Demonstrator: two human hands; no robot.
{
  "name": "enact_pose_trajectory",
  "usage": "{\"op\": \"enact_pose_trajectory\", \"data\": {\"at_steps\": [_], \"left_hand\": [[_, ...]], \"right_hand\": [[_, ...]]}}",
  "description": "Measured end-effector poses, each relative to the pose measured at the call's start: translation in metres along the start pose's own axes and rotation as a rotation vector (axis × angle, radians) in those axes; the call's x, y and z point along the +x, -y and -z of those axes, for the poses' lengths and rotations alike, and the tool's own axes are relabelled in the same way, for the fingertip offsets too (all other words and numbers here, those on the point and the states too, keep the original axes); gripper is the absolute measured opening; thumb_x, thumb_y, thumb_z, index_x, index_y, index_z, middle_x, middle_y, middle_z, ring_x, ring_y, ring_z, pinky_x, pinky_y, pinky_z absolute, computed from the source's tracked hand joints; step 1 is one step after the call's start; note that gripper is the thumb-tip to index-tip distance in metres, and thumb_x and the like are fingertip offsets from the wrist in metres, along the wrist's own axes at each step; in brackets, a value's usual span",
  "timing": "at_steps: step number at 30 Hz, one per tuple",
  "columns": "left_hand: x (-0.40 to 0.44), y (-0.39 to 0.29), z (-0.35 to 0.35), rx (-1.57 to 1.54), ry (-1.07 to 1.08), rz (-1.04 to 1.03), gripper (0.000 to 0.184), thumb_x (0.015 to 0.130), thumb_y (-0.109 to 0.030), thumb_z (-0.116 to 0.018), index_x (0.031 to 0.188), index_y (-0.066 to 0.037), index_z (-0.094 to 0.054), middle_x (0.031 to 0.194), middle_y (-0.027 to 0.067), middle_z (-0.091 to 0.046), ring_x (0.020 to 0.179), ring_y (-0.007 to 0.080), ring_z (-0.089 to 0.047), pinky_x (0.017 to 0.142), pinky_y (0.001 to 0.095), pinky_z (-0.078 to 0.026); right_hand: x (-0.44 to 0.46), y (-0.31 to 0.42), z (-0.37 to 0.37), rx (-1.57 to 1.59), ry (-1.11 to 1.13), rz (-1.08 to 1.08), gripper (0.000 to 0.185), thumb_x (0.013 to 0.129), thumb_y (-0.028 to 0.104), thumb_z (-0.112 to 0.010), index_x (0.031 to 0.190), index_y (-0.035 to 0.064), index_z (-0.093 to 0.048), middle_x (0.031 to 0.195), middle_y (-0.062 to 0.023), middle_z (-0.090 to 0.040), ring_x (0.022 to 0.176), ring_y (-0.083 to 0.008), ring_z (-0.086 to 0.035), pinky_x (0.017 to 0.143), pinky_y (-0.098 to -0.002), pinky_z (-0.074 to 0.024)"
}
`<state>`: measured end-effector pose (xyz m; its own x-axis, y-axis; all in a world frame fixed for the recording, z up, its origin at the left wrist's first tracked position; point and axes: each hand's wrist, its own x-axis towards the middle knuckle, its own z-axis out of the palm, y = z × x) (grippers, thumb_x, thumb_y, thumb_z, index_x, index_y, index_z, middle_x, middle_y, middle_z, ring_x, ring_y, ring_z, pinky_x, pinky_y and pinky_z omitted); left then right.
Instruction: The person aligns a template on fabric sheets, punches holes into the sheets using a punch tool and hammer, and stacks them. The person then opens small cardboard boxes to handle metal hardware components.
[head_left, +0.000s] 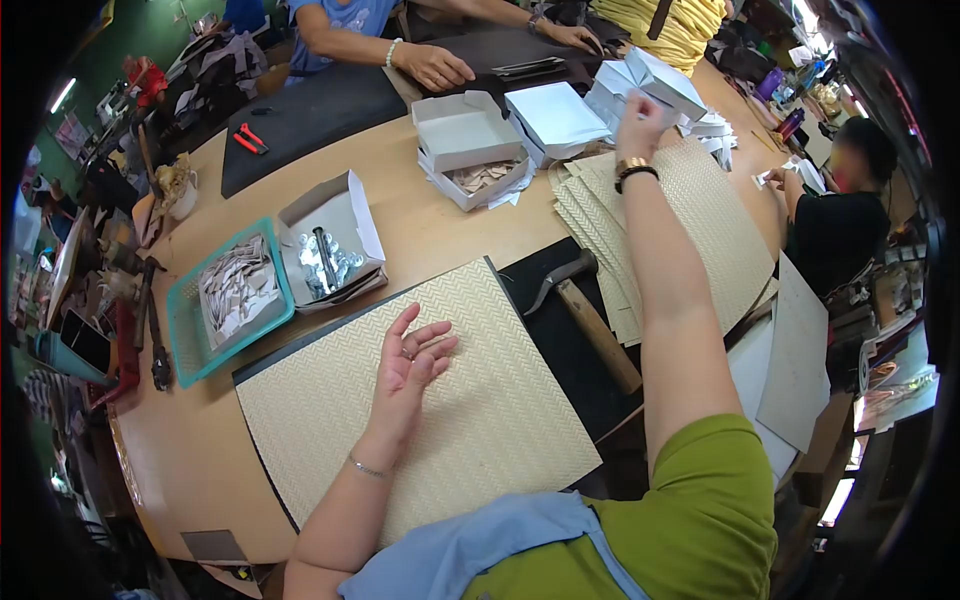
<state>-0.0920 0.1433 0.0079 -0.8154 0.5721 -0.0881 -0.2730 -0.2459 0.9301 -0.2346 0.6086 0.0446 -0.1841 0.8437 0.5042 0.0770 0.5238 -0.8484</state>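
My left hand [405,365] hovers palm up, fingers loosely spread and holding nothing. Beneath it lies a cream sheet with a herringbone weave [490,430], on a dark backing that shows at its edges. My right hand [641,126] reaches far forward beside an opened white box [665,82]. Its fingers are curled together; what they hold, if anything, is too small to make out. Below that forearm is a fanned stack of woven sheets [705,225]. A hammer with a wooden handle [598,335] rests on a black pad [550,315] between sheet and stack.
To the left stand a teal basket [182,335] of pale scraps and a carton [368,225] with shiny pieces. Further white boxes [465,125] line the far side. Red pliers [250,138] lie on a dark sheet [320,140]. A co-worker's hands [435,68] work across the table.
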Motion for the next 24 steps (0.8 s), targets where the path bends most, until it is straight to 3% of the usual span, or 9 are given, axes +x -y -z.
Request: {"op": "enact_pose_trajectory", "data": {"at_steps": [3,7,11,13,14,17,18,21,24], "left_hand": [[-0.001,0.0,0.001,-0.001,0.006,0.001,0.074,0.091,-0.044,-0.059,0.147,-0.012,-0.021,0.131,0.014,-0.049,0.115,0.0213,-0.055,0.094,0.0283,-0.048],[-0.002,-0.006,-0.003,0.011,-0.008,0.013,0.074,0.091,-0.045,-0.058,0.146,-0.011,-0.021,0.13,0.0141,-0.05,0.114,0.021,-0.055,0.094,0.0282,-0.048],[-0.003,-0.003,0.0,0.005,-0.008,0.007,0.075,0.091,-0.045,-0.058,0.146,-0.011,-0.021,0.129,0.0144,-0.05,0.115,0.0212,-0.055,0.094,0.0284,-0.048],[-0.004,-0.003,-0.001,0.013,-0.012,0.007,0.074,0.092,-0.043,-0.057,0.146,-0.01,-0.02,0.129,0.0145,-0.05,0.115,0.0216,-0.055,0.095,0.0287,-0.047],[-0.004,-0.003,-0.001,0.02,-0.012,0.009,0.073,0.092,-0.042,-0.057,0.146,-0.01,-0.02,0.129,0.0146,-0.05,0.115,0.0218,-0.055,0.095,0.0289,-0.047],[-0.003,-0.001,-0.002,0.078,0.002,-0.009,0.072,0.093,-0.039,-0.058,0.147,-0.01,-0.02,0.128,0.0148,-0.05,0.115,0.0224,-0.055,0.095,0.0298,-0.046],[-0.004,0.0,-0.003,0.09,0.009,-0.015,0.072,0.093,-0.038,-0.058,0.147,-0.01,-0.02,0.128,0.0147,-0.051,0.115,0.0225,-0.055,0.095,0.0301,-0.046],[-0.002,0.003,-0.001,0.105,0.023,-0.044,0.07,0.093,-0.034,-0.058,0.146,-0.01,-0.021,0.127,0.0147,-0.051,0.114,0.0225,-0.055,0.096,0.0309,-0.045],[-0.003,0.005,-0.001,0.094,0.041,-0.057,0.066,0.094,-0.028,-0.057,0.146,-0.009,-0.021,0.126,0.015,-0.051,0.114,0.0224,-0.055,0.096,0.0315,-0.045]], "right_hand": [[0.035,0.005,0.02,0.068,-0.38,-0.22,0.059,0.082,0.043,-0.068,0.122,0.0028,-0.054,0.116,-0.0127,-0.06,0.101,-0.0266,-0.059,0.086,-0.0385,-0.0464],[0.087,-0.009,0.055,0.393,-0.116,-0.725,0.084,0.077,0.063,-0.065,0.136,0.0074,-0.044,0.128,-0.0149,-0.051,0.118,-0.0268,-0.049,0.098,-0.0452,-0.0371],[0.113,-0.019,0.057,0.337,0.136,-0.764,0.094,0.071,0.078,-0.057,0.141,0.0174,-0.041,0.141,-0.0122,-0.038,0.132,-0.0245,-0.033,0.105,-0.0551,-0.0211],[0.137,-0.039,0.049,0.24,0.162,-0.731,0.093,0.07,0.076,-0.061,0.139,0.0153,-0.043,0.136,-0.0109,-0.043,0.127,-0.0233,-0.037,0.104,-0.0502,-0.0255],[0.144,-0.044,0.045,0.279,0.096,-0.709,0.082,0.069,0.065,-0.073,0.128,0.0123,-0.051,0.122,-0.0079,-0.053,0.111,-0.0218,-0.048,0.096,-0.0431,-0.037],[0.194,-0.103,0.019,0.137,-0.006,-0.701,0.069,0.067,0.048,-0.084,0.116,0.01,-0.055,0.108,-0.0052,-0.058,0.092,-0.0201,-0.053,0.08,-0.0346,-0.0454],[0.193,-0.097,0.018,0.19,-0.034,-0.709,0.056,0.073,0.03,-0.082,0.115,0.0073,-0.053,0.104,-0.0061,-0.06,0.093,-0.0217,-0.057,0.07,-0.034,-0.049],[0.162,-0.039,0.033,0.549,-0.009,-0.766,0.05,0.08,0.017,-0.073,0.122,0.0044,-0.048,0.112,-0.0114,-0.057,0.104,-0.0278,-0.057,0.077,-0.0406,-0.0537],[0.154,-0.01,0.041,0.587,-0.075,-0.717,0.047,0.086,0.01,-0.062,0.127,0.0009,-0.042,0.121,-0.0165,-0.05,0.112,-0.0342,-0.054,0.089,-0.0477,-0.0535]]}}
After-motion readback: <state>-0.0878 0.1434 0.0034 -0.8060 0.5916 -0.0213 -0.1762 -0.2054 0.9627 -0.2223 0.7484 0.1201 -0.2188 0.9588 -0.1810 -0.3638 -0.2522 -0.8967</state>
